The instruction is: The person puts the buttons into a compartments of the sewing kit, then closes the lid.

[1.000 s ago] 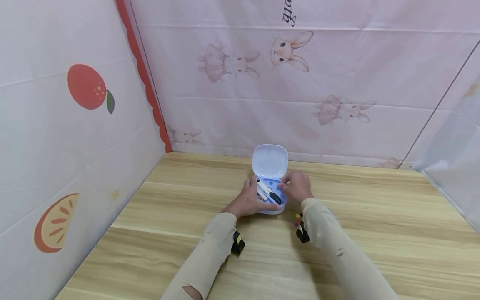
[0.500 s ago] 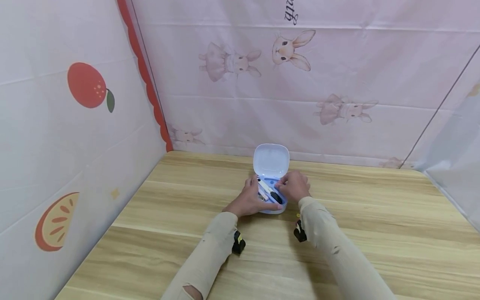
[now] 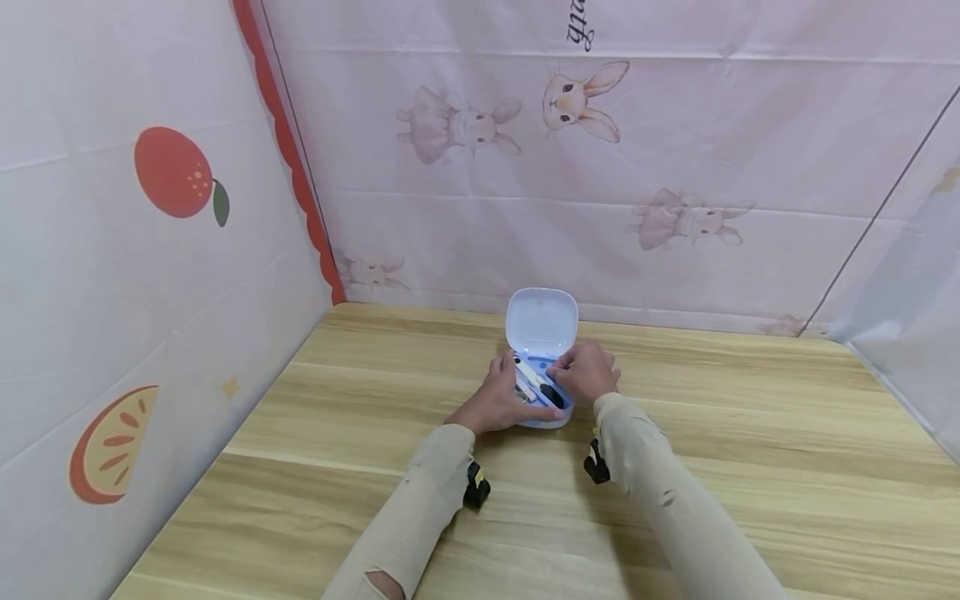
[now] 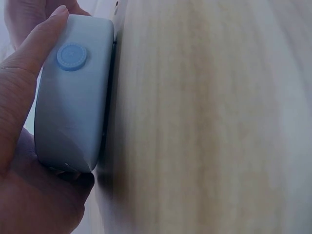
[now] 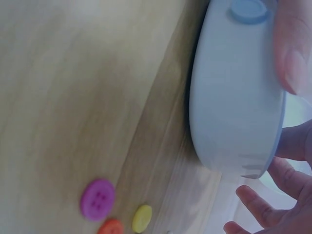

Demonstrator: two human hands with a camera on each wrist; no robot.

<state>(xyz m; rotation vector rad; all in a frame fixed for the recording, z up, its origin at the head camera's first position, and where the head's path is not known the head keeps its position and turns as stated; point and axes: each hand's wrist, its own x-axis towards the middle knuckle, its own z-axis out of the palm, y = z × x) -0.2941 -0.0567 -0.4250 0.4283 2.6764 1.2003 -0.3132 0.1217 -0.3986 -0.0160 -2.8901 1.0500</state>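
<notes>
A small pale-blue case (image 3: 542,321) stands with its lid raised, looking like a sewing kit. Inside lies a slim white tool with a black end (image 3: 553,395), its kind too small to tell. My left hand (image 3: 495,402) grips the case from the left, its thumb along the front rim near the round blue catch (image 4: 71,56). Over the right part of the tray, my right hand (image 3: 588,373) has thumb and forefinger close together. Whether anything is between these fingertips is hidden. In the right wrist view, some fingers of the right hand (image 5: 287,200) spread beside the case.
On the wooden tabletop (image 3: 360,500), a purple button (image 5: 97,199), an orange button (image 5: 111,226) and a yellow button (image 5: 142,218) lie right of the case. A pink rabbit-print cloth (image 3: 480,250) hangs behind the table, with another printed cloth (image 3: 97,292) at left.
My right hand has shifted slightly left, further over the tray, and its sleeve and wrist camera now hide most of the buttons in the head view. The left hand keeps its hold.
</notes>
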